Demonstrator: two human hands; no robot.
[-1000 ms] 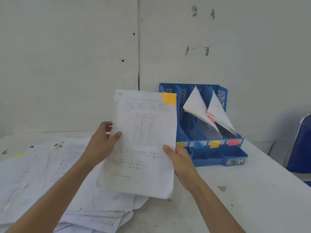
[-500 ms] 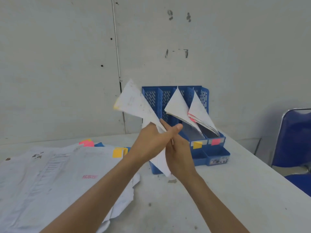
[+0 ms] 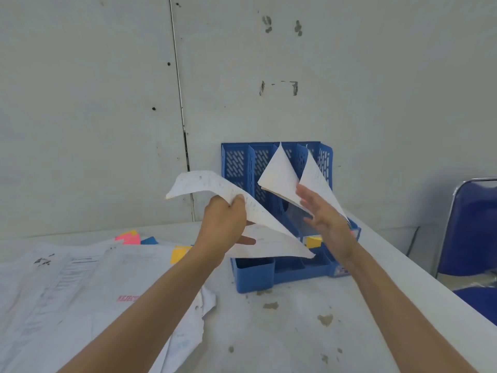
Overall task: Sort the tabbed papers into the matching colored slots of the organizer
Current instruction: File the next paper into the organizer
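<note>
My left hand point(image 3: 223, 224) grips a white sheet of paper point(image 3: 269, 230) in front of the blue slotted organizer point(image 3: 239, 168); the sheet bends and lies nearly edge-on, and its tab is hidden. My right hand point(image 3: 326, 219) is off the sheet, fingers spread, just in front of the leaning papers point(image 3: 279, 176) that stand in the organizer's right slots. A yellow label point(image 3: 313, 241) shows on the organizer's front below my right hand.
A spread pile of papers point(image 3: 80, 286) covers the table's left, with pink point(image 3: 128, 238), blue point(image 3: 149, 240) and yellow point(image 3: 179, 253) tabs at its far edge. A blue chair point(image 3: 473, 232) stands at the right. The white table point(image 3: 290, 332) meets the wall behind.
The sheet turned from facing me to edge-on and moved toward the organizer. My right hand let go of it and now reaches toward the right slots.
</note>
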